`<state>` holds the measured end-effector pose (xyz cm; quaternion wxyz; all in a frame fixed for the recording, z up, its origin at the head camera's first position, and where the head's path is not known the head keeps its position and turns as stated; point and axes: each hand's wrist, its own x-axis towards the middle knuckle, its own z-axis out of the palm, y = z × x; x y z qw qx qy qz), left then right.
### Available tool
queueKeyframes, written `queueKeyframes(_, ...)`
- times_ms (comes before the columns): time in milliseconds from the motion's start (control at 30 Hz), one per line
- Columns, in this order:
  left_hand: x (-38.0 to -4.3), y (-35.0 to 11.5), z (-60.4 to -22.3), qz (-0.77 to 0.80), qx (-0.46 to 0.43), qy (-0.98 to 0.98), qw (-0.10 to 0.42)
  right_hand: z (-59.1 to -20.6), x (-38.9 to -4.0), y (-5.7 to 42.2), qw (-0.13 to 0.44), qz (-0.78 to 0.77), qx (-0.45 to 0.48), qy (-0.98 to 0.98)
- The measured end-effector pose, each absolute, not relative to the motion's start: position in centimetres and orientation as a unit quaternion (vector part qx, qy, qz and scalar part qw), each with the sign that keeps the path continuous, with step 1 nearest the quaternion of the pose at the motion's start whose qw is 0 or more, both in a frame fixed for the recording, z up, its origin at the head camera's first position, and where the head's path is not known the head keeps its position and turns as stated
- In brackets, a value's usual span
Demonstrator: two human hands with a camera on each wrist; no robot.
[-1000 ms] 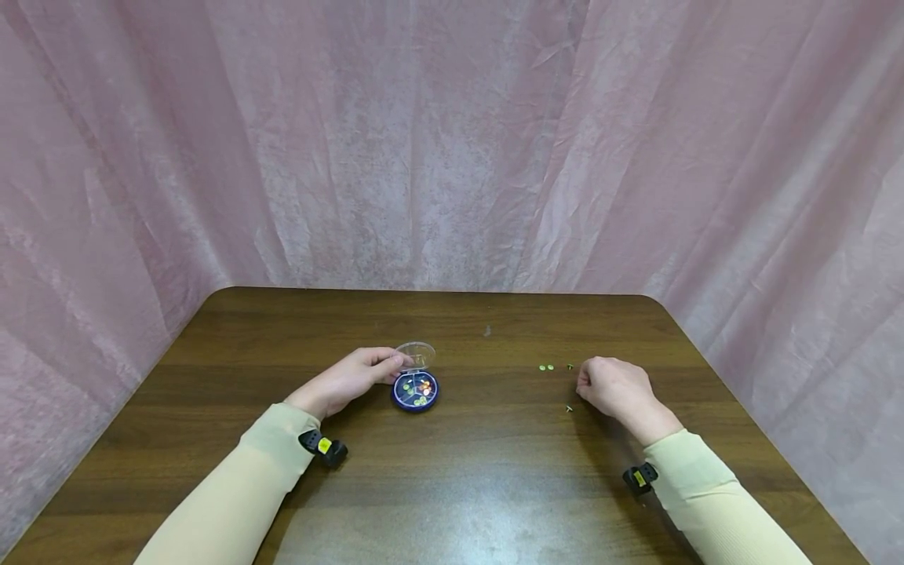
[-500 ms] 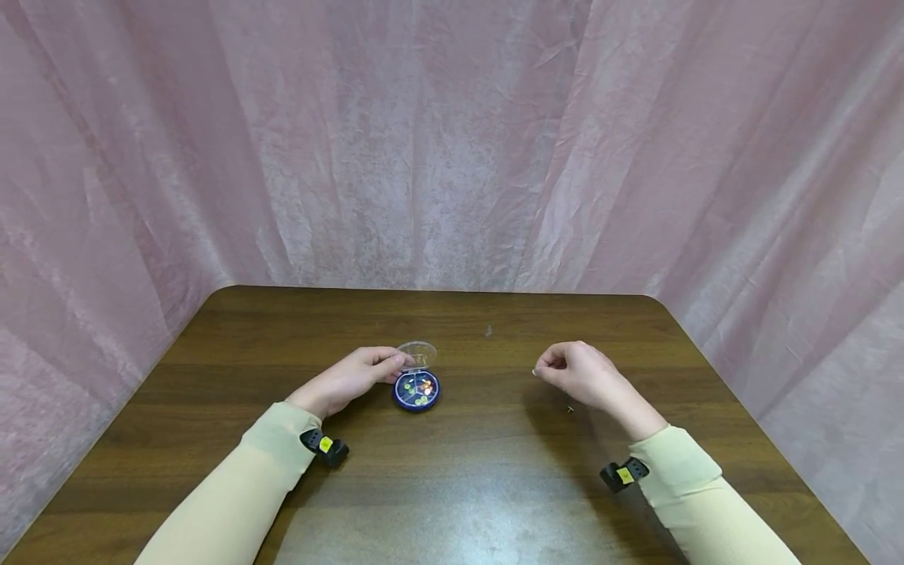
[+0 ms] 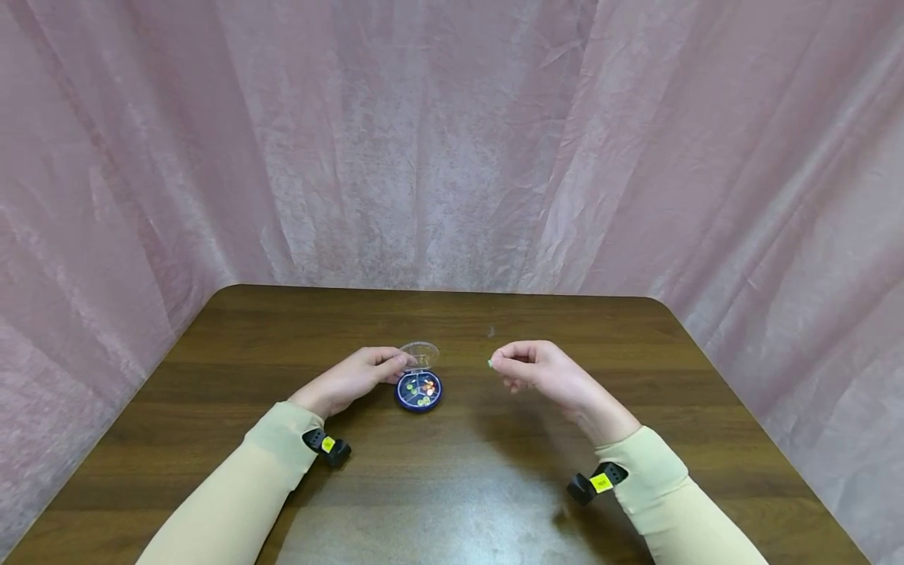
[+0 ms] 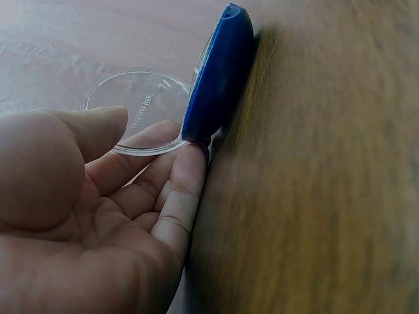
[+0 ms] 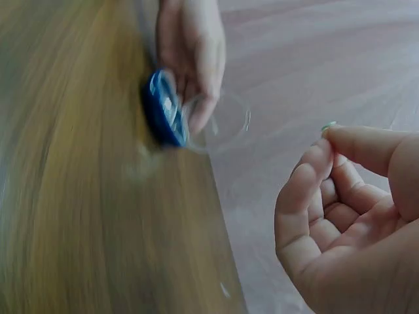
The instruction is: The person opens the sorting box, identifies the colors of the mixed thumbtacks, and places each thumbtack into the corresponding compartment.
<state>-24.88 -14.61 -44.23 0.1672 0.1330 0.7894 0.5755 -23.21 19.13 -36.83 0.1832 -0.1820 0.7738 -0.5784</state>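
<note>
The round blue case (image 3: pixel 418 392) sits on the table with its clear lid (image 3: pixel 421 355) raised. Inside, dividers part several small green and orange-gold thumbtacks. My left hand (image 3: pixel 356 380) pinches the lid between thumb and fingers; in the left wrist view the thumb lies before the clear lid (image 4: pixel 147 98), and a fingertip touches the case's blue base (image 4: pixel 219 78). Held above the table to the right of the case, my right hand (image 3: pixel 547 377) pinches a small green thumbtack (image 5: pixel 328 125) between thumb and index fingertip. Its pin is not clearly seen.
The brown wooden table (image 3: pixel 438 479) has its far edge before a pink curtain (image 3: pixel 424 157). A small pale mark (image 3: pixel 490 332) lies near the back. My right hand and forearm cover the spot where loose thumbtacks lay.
My right hand has lifted off the table at the right and moved left toward the case, carrying a green thumbtack. The left hand and the case stay nearly where they were.
</note>
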Motion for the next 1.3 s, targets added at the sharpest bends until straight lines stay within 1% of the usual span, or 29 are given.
queueKeyframes(200, -24.5, -14.5, -44.2, 0.571, 0.132, 0.793, 0.166, -36.8, -23.0, 17.5, 0.247, -0.681, -0.200, 0.660)
queueKeyframes(467, -24.2, -14.6, -44.6, 0.572, 0.133, 0.792, 0.168, -36.0, -23.0, 15.7, 0.311, -0.736, -0.210, 0.563)
queueKeyframes(833, -24.5, -14.7, -44.5, 0.575, 0.135, 0.791, 0.162, -34.3, -22.7, 14.1, 0.341, -0.751, -0.255, 0.504)
queueKeyframes(1033, -24.7, -14.7, -44.1, 0.571, 0.133, 0.794, 0.160, -34.0, -22.6, 14.0, 0.342, -0.757, -0.266, 0.489)
queueKeyframes(1133, -24.8, -14.6, -44.1, 0.573, 0.136, 0.792, 0.158, -34.2, -22.7, 13.9, 0.330, -0.751, -0.269, 0.505)
queueKeyframes(1200, -24.9, -14.6, -44.2, 0.576, 0.138, 0.790, 0.157, -34.5, -22.6, 13.8, 0.306, -0.729, -0.267, 0.552)
queueKeyframes(1300, -24.9, -14.5, -44.3, 0.578, 0.140, 0.788, 0.158, -35.0, -22.5, 13.5, 0.244, -0.643, -0.275, 0.672)
